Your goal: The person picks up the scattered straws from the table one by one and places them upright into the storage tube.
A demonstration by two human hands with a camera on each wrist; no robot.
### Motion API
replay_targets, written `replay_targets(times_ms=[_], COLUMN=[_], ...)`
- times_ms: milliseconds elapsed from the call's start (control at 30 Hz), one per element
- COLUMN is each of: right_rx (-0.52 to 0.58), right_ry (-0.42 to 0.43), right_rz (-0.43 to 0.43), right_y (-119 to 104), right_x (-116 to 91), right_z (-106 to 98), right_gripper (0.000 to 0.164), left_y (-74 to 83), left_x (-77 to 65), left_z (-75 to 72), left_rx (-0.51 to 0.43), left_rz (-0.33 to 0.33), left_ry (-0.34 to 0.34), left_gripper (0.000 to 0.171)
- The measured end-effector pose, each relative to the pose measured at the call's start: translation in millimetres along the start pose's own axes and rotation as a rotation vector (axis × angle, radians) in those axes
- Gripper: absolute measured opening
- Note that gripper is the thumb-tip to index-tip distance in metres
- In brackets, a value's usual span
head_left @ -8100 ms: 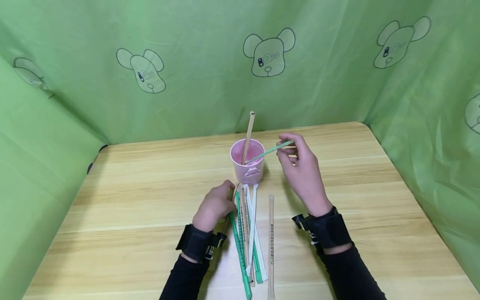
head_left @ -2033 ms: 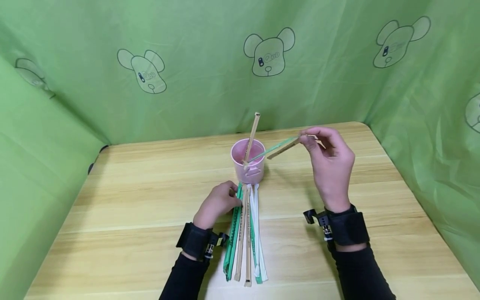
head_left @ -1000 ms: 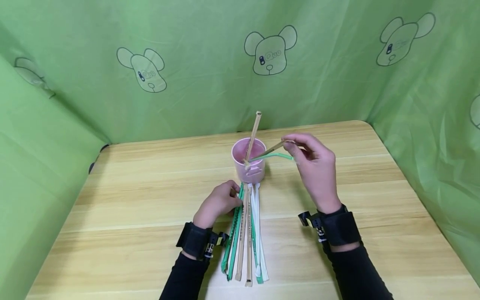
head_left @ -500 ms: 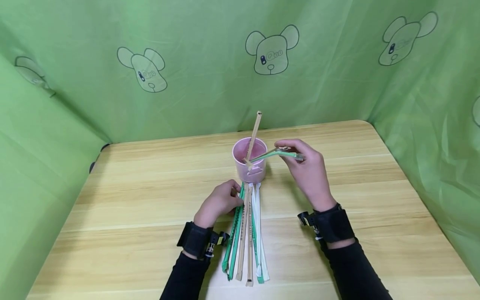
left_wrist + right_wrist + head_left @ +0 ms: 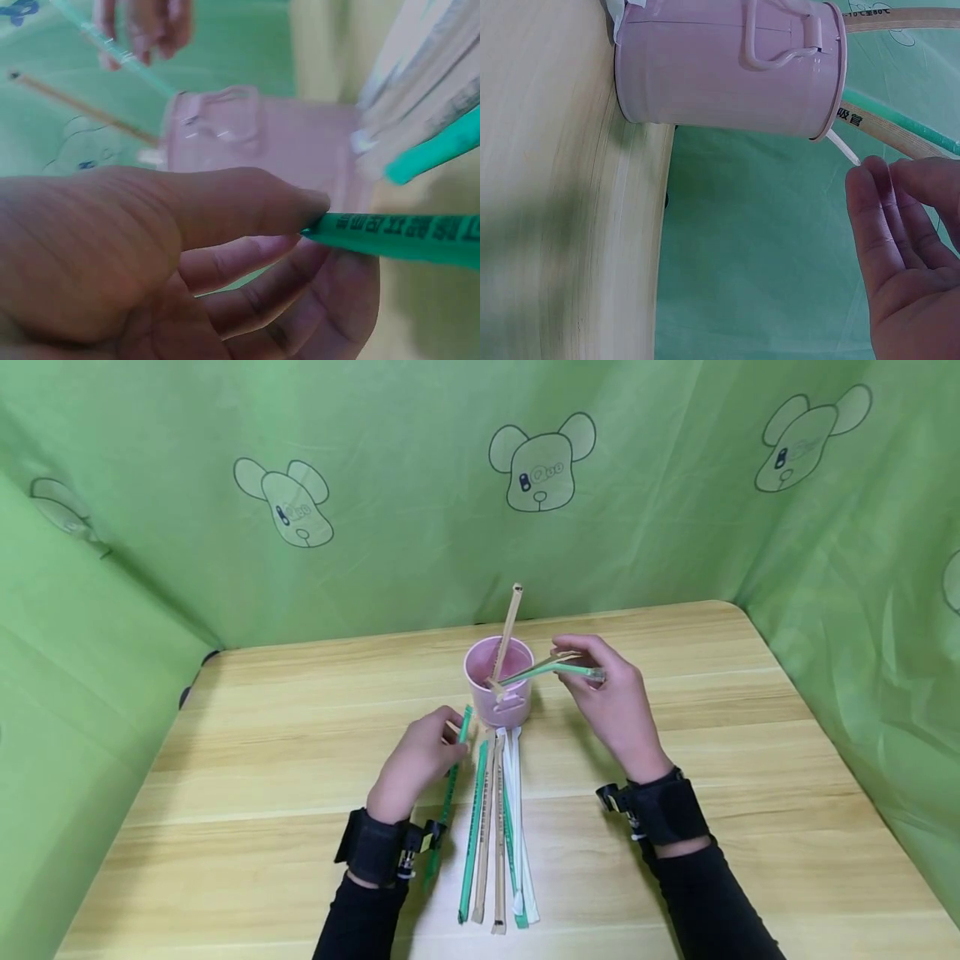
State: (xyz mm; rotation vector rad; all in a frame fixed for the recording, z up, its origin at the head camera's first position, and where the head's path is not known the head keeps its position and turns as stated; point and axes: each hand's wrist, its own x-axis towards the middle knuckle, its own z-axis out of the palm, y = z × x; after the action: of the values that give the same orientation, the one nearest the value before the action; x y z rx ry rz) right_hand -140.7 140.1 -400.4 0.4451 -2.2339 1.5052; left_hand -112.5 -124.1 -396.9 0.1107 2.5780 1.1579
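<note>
My left hand (image 5: 420, 758) pinches the upper part of a green-wrapped straw (image 5: 405, 236) between thumb and fingers. It is angled, left of the other straws in the head view. My right hand (image 5: 603, 689) is right of the pink bucket (image 5: 727, 67), fingers loosely bent beside the outer ends of two straws. These are a green straw (image 5: 542, 670) and a brown-wrapped straw (image 5: 885, 129), both leaning out over the rim. Another brown-wrapped straw (image 5: 508, 622) stands nearly upright inside. In the right wrist view, a thin pale piece (image 5: 845, 148) sticks out by my right fingertips.
Several wrapped straws lie side by side in front of the bucket: a green straw (image 5: 474, 835), a brown straw (image 5: 500, 835) and a white straw (image 5: 516, 818) among them. The wooden table (image 5: 262, 760) has green curtains (image 5: 390, 527) behind and at both sides.
My left hand has drawn one green straw left, away from the row. My right hand has brought a brown straw to the bucket, where it leans beside the green one; then its fingers loosened and stayed near.
</note>
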Motion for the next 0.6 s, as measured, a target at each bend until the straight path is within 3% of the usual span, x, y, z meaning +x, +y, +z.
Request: replay_targets(times_ms=[167,267,367,600], right_rx=[-0.018,-0.013,-0.010,-0.006], right_ry=[-0.015,-0.025,-0.034,-0.057], right_rz=[-0.005,-0.018,-0.031,-0.021], right_y=[0,0,1,1], right_x=[0,0,0,-1], right_z=[1,2,3,5], right_gripper=[0.044,0.044,0.045,0.045], left_y=[8.1,13.0,18.1,22.4], left_x=[-12.3,-19.6,-24.9,-23.1], left_z=[-21.9,-32.5,-38.3,-37.7], left_rx=[-0.035,-0.066,-0.137,-0.410], left_rz=[0.020,0.070,0.174,0.472], left_ry=[0.114,0.219,0.349,0.609], left_gripper=[0.032,0.035,0.033,0.021])
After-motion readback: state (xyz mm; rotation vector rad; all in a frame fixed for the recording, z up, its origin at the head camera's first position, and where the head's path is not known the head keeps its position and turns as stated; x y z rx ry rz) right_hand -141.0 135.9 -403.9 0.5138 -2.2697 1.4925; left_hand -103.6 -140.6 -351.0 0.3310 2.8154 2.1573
